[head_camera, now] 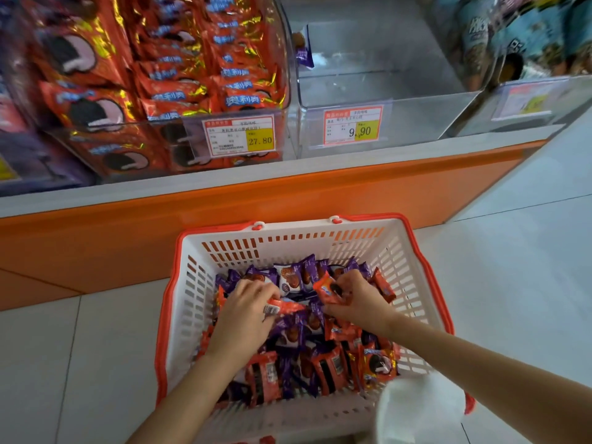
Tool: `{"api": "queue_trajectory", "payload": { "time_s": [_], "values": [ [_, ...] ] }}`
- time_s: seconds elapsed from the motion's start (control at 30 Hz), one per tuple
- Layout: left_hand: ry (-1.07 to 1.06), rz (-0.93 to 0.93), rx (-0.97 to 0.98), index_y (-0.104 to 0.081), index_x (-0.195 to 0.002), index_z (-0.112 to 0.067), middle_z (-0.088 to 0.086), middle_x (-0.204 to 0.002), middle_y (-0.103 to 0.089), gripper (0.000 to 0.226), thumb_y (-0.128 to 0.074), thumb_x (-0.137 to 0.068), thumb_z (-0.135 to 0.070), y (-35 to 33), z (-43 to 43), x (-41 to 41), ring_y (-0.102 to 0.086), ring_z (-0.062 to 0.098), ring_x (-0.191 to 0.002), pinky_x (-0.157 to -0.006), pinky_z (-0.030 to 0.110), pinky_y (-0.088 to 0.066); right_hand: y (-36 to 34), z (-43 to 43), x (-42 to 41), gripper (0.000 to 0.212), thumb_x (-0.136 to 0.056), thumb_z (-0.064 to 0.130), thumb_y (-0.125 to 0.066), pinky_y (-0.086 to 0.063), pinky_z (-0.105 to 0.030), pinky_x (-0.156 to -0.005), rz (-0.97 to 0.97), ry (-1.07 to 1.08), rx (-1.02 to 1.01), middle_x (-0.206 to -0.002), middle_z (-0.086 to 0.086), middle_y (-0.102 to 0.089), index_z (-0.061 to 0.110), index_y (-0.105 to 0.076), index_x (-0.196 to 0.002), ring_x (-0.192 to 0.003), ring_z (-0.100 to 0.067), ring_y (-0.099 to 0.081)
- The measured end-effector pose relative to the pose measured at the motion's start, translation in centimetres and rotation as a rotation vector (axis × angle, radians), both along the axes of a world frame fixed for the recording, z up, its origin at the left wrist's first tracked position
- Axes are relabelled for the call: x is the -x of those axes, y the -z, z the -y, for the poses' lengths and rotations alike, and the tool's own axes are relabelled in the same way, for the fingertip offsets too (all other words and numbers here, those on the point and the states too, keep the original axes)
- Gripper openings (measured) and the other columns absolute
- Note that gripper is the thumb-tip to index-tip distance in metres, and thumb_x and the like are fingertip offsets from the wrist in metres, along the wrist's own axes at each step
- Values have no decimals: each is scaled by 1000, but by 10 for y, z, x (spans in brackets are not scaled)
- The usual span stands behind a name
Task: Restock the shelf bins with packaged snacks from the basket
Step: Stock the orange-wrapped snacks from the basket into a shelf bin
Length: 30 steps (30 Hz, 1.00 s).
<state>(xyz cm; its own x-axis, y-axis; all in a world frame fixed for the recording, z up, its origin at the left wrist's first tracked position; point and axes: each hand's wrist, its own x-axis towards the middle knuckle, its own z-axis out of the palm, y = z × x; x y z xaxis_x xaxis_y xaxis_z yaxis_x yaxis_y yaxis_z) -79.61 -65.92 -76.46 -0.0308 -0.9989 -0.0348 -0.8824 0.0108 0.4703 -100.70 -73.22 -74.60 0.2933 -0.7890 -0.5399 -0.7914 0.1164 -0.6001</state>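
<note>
Hands are working inside the white, red-rimmed basket point(189, 302), which is sitting on the tiled floor point(512, 251). In the basket's left half the left hand point(246, 312) is reaching down, its fingers curling round a red packet point(285, 307) whose barcode end is showing. Toward the basket's far right the right hand point(358, 302) is pinching a second red packet point(330, 291) between thumb and fingers, at the top of the pile. Loose red and purple snacks point(288, 338) are lying heaped across the basket's bottom. Beyond the basket an orange shelf base point(288, 193) is running across the view, with clear bins standing above it. Beyond the basket's far left corner, the left bin point(144, 136) is holding stacks of red packets and carrying a price tag point(238, 136) reading 27.80. Straight beyond the basket, the middle bin point(400, 100) is holding a single purple packet point(302, 54) at its back left and showing a tag point(352, 125) reading 9.90. At the basket's near right corner a blurred white shape point(419, 408) is covering the rim; I cannot tell what it is.
</note>
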Motion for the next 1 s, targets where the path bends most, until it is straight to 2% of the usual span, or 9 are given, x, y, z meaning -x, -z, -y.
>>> {"api": "queue_trajectory", "payload": {
  "time_s": [0.07, 0.23, 0.37, 0.53, 0.6, 0.7, 0.77, 0.9, 1.0],
  "values": [
    [-48, 7, 62, -62, -90, -21, -8, -97, -65, 37, -87, -63, -16, -11, -1, 2, -59, 15, -97, -80, 22, -38, -11, -4, -10, 60, -76, 36, -77, -40, -10, -64, 69, 74, -75, -109, 6, -47, 19, -36, -117, -97, -8, -49],
    [-106, -113, -87, -37, -86, -26, -11, -85, -56, 34, -70, -84, -22, -33, -4, 8, -53, 2, -71, -61, 16, -39, -36, -9, -29, 61, -74, 37, -79, -40, -7, -60, 187, 98, -26, -111, 7, -48, 21, -38, -116, -92, -2, -48],
    [-110, -304, -204, -39, -97, -26, -7, -91, -55, 28, -65, -87, -33, -55, -3, 11, -53, 5, -79, -62, 16, -38, -58, -9, -36, 59, -76, 40, -76, -41, -8, -64, 262, 88, -29, -103, 14, -48, 22, -36, -114, -90, 1, -49],
    [-143, -605, -196, -40, -86, -20, -1, -76, -44, 16, -49, -97, -26, -91, -5, 8, -42, 2, -59, -58, 15, -36, -79, -7, -33, 54, -77, 39, -75, -45, -12, -70, 325, 117, 11, -108, 0, -55, 18, -40, -112, -93, -8, -55],
    [-211, -625, -160, -43, -92, -23, -6, -84, -52, 14, -57, -93, -25, -105, -6, 8, -49, -1, -68, -62, 12, -38, -87, -9, -30, 53, -77, 39, -75, -47, -15, -71, 321, 91, 15, -105, 0, -55, 18, -40, -111, -91, -9, -56],
    [-278, -622, -158, -45, -110, -30, -15, -107, -55, 43, -75, -79, -27, -120, -8, 5, -51, -4, -101, -82, 11, -38, -91, -12, -25, 54, -76, 36, -77, -53, -27, -80, 297, 32, 51, -105, -5, -57, 17, -39, -110, -92, -16, -59],
    [-271, -569, -180, -43, -125, -33, -19, -119, -51, 63, -79, -74, -30, -126, -10, 3, -47, -1, -112, -93, 17, -35, -95, -14, -22, 53, -76, 32, -78, -53, -25, -81, 310, 12, 75, -106, -3, -56, 19, -39, -110, -91, -11, -58],
    [-222, -440, -146, -48, -118, -32, -22, -113, -44, 53, -79, -75, -32, -139, -11, 4, -42, -4, -107, -76, -1, -32, -110, -8, -20, 54, -73, 23, -81, -53, -28, -87, 350, -42, 61, -108, 1, -57, 22, -38, -107, -97, -8, -58],
    [-223, -441, -115, -43, -100, -34, -20, -100, -52, 42, -77, -77, -30, -149, -11, -1, -53, -4, -94, -67, 0, -38, -123, 0, -26, 53, -73, 19, -81, -55, -31, -84, 366, -103, 36, -107, 2, -59, 24, -38, -103, -96, -9, -62]
  ]
}}
